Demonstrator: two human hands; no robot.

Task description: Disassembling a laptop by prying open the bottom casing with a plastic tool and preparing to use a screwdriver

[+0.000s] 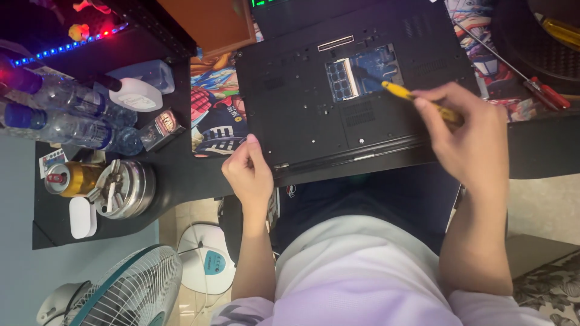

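Upturned laptop [314,96] at the bench's near edge: left hand [249,172], fingers curled, steadies its corner; right hand [465,130] fingers grip a yellow-handled screwdriver [402,92], tip inside the open memory bay [362,72]

Head view, steeply down, close over desk [181,181]

bottles [66,111], ashtray [124,188] crowd left | laptop [302,102] underside open

A black desk [181,181] (blue-and-red light strip [66,45] at its edge) stands over pale floor [544,205].
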